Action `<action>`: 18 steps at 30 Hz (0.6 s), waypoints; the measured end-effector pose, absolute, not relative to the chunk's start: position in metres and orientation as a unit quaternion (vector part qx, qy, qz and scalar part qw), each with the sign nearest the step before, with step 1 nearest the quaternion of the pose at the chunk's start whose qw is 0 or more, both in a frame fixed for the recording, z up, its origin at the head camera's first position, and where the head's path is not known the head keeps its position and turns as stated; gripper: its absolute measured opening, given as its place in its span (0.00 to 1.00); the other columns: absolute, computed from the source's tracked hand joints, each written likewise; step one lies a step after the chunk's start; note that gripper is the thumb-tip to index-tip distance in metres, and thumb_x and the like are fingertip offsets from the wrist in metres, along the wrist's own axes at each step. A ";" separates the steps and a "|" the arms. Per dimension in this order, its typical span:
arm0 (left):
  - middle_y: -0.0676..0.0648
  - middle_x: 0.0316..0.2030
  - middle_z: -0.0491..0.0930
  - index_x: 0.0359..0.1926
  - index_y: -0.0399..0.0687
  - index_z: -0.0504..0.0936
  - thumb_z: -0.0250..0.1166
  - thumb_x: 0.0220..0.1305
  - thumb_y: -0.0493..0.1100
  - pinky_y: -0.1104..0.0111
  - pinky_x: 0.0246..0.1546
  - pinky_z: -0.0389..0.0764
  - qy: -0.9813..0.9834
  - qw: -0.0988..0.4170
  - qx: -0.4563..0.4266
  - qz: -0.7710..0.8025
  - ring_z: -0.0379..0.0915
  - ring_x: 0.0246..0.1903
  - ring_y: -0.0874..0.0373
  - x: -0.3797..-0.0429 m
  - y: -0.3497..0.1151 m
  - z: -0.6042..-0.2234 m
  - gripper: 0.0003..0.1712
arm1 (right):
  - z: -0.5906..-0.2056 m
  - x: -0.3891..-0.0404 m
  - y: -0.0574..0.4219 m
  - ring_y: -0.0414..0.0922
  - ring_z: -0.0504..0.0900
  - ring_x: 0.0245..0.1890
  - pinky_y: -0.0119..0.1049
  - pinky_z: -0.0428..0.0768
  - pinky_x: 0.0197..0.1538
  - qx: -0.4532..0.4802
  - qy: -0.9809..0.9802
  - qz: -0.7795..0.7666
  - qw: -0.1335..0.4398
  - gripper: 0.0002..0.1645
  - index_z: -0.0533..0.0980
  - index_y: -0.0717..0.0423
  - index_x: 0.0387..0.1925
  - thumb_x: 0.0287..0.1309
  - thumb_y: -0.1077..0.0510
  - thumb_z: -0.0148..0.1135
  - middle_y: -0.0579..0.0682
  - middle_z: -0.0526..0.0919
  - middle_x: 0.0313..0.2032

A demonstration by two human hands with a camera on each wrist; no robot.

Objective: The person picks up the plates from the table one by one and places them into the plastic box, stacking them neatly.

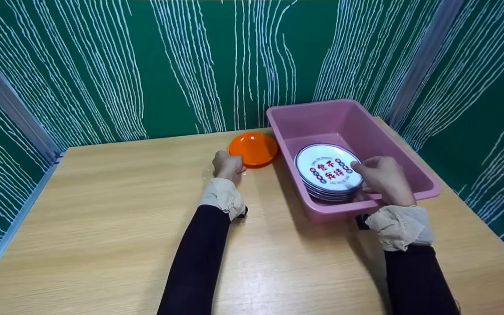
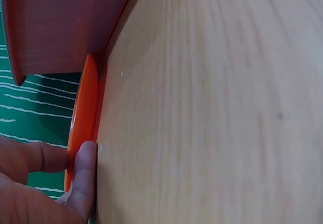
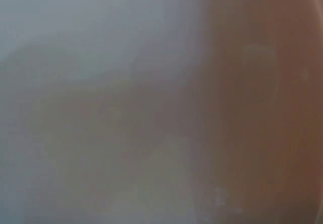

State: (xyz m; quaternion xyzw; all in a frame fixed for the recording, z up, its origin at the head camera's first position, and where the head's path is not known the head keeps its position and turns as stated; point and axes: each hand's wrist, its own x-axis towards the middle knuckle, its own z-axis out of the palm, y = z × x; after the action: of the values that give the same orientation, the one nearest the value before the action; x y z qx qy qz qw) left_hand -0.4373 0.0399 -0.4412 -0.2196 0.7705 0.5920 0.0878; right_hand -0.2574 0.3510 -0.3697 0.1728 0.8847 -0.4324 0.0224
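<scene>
On the wooden table, against the outside of the pink tub (image 1: 317,209), lies a shallow orange plate (image 1: 255,149). My left hand (image 1: 228,165) pinches its near left edge; the left wrist view shows thumb and fingers on either side of the plate's rim (image 2: 83,113). Inside the tub's near end is a stack of white plates with dark rims. Its top plate (image 1: 328,159) carries red characters and a red and blue pattern. With the thumb over the rim, my right hand (image 1: 383,176) grips that top plate's right edge; the fingers beneath are partly hidden. The right wrist view is blurred.
Green panels (image 1: 182,65) with white wavy lines stand behind the table and on both sides, joined by metal posts (image 1: 427,61). The tub's walls rise around the stack. Small wet-looking spots mark the wooden table (image 1: 116,218) near the orange plate.
</scene>
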 end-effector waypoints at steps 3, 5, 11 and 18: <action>0.44 0.44 0.75 0.55 0.39 0.72 0.63 0.59 0.28 0.73 0.32 0.86 0.756 0.089 -0.237 0.604 0.81 0.33 0.54 -0.439 0.040 -0.441 0.23 | -0.370 -0.258 0.351 0.59 0.71 0.60 0.48 0.77 0.60 0.174 0.880 -0.440 0.025 0.44 0.65 0.72 0.69 0.72 0.38 0.55 0.68 0.71 0.64; 0.43 0.46 0.75 0.57 0.39 0.71 0.63 0.60 0.28 0.72 0.32 0.86 0.741 0.089 -0.248 0.617 0.82 0.32 0.54 -0.439 0.039 -0.442 0.23 | -0.371 -0.258 0.351 0.59 0.72 0.60 0.49 0.78 0.60 0.177 0.876 -0.448 0.030 0.45 0.64 0.71 0.70 0.72 0.38 0.54 0.68 0.71 0.65; 0.41 0.44 0.79 0.56 0.38 0.72 0.65 0.64 0.31 0.70 0.30 0.87 0.716 0.066 -0.259 0.646 0.86 0.27 0.54 -0.438 0.035 -0.444 0.20 | -0.370 -0.258 0.349 0.59 0.74 0.59 0.51 0.80 0.61 0.185 0.865 -0.465 0.040 0.43 0.64 0.69 0.71 0.73 0.38 0.54 0.67 0.71 0.64; 0.40 0.47 0.78 0.60 0.38 0.72 0.67 0.69 0.38 0.71 0.34 0.87 0.689 0.044 -0.259 0.676 0.87 0.30 0.54 -0.433 0.028 -0.435 0.22 | -0.367 -0.258 0.351 0.58 0.77 0.55 0.46 0.83 0.54 0.181 0.868 -0.461 0.036 0.45 0.61 0.69 0.72 0.73 0.37 0.53 0.68 0.71 0.65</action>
State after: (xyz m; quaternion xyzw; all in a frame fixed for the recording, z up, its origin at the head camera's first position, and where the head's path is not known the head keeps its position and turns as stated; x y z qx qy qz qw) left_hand -0.4333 0.0279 -0.4348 -0.2586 0.6888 0.6758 0.0444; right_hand -0.2579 0.3512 -0.3673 0.1806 0.8682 -0.4609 0.0356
